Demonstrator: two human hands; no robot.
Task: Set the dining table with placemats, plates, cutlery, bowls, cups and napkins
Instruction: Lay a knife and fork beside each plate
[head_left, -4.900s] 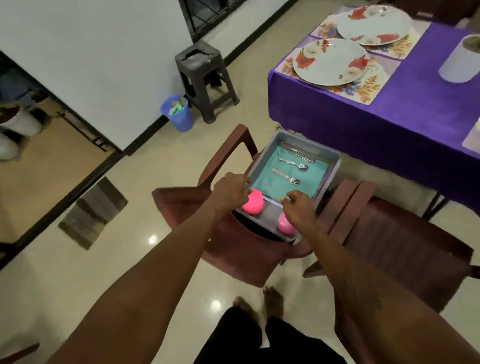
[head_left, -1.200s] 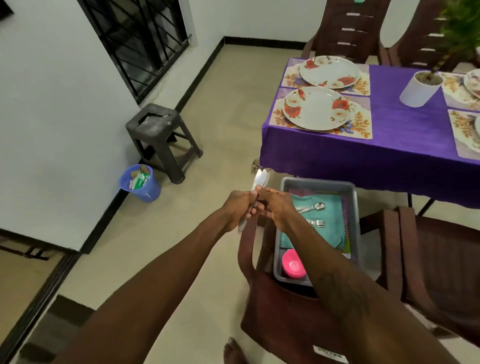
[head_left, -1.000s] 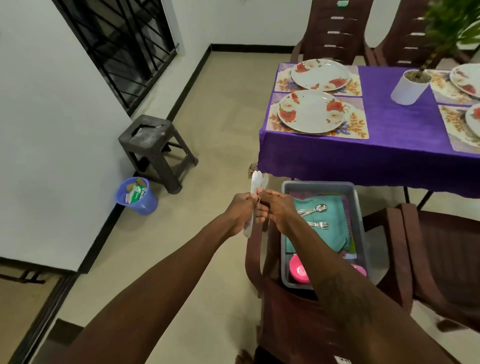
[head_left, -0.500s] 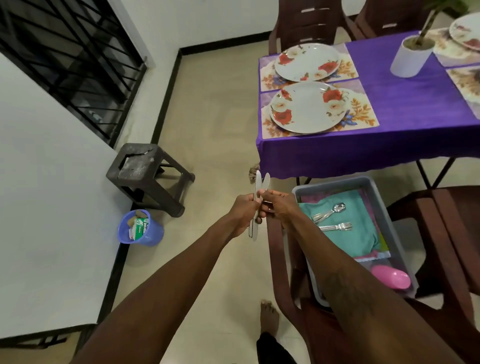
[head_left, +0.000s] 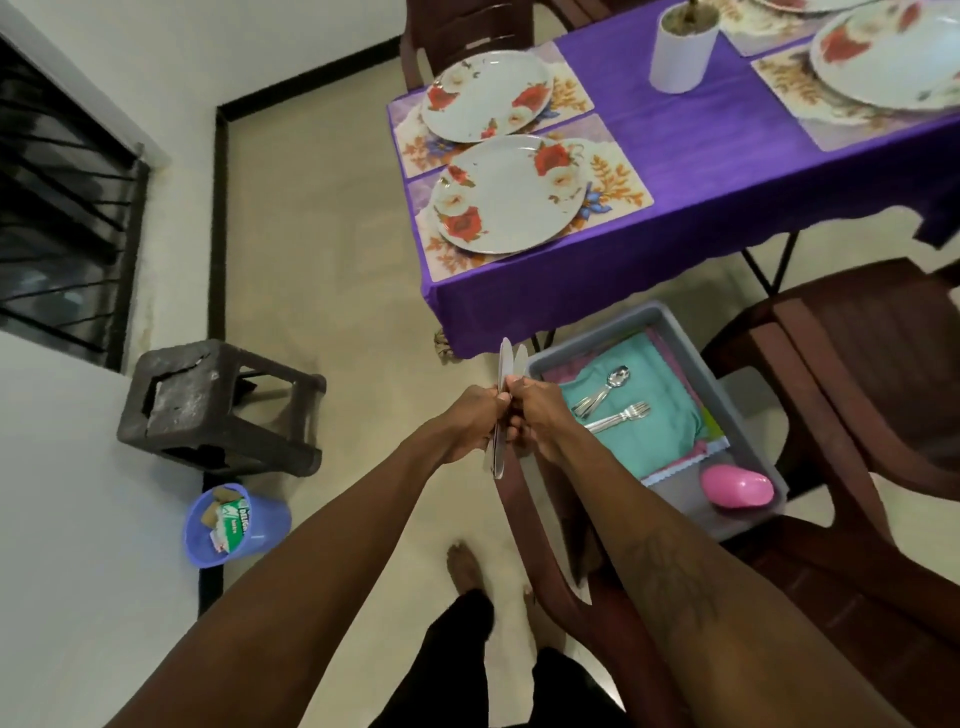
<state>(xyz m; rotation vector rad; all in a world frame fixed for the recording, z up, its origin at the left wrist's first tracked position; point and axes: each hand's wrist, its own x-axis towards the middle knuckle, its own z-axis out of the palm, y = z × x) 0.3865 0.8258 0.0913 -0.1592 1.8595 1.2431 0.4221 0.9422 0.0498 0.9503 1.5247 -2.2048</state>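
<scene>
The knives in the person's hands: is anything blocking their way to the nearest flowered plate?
Nothing visible does. Between the knives and the nearest plate lie only open floor and the hanging edge of the tablecloth.

knives lifted from tray, gripped by left hand, right hand

Purple-clothed table with placemats, white pot

We stand in a home dining room: a counter under purple cloth carries flowered plates on placemats, with brown plastic chairs beside it. We also see a pale tiled floor, a barred window, a worn stool and a small blue bin of rubbish.
</scene>
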